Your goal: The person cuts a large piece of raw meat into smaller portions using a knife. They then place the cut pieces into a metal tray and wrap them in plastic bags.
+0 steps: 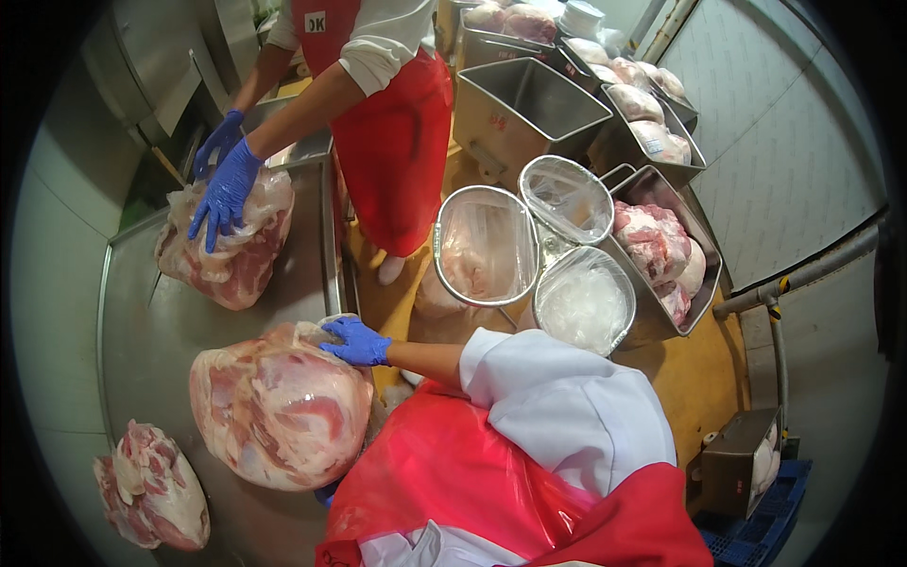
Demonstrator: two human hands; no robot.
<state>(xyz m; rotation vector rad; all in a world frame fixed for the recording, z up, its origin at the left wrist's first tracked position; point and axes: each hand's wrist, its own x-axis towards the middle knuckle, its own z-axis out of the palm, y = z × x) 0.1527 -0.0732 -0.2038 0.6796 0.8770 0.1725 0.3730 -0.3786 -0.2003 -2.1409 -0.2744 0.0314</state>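
A large cut of raw meat (274, 416), pink with white fat and a shiny surface, lies on the steel table (132, 350) in front of me. My right hand (357, 341), in a blue glove, grips its far right edge with curled fingers. Only a sliver of blue glove shows of my left hand (327, 493), low beside the meat's near right side; its fingers are hidden. A smaller piece of meat (154, 487) rests at the table's near left. Clear plastic film (376, 416) shows between the large cut and my apron.
Across the table, a co-worker's blue-gloved hands (227, 194) press on another cut of meat (236, 255). Three plastic-lined round bins (487, 246) stand right of the table. Steel tubs (529, 99), several holding meat, line the right wall. A blue pallet (756, 529) sits at lower right.
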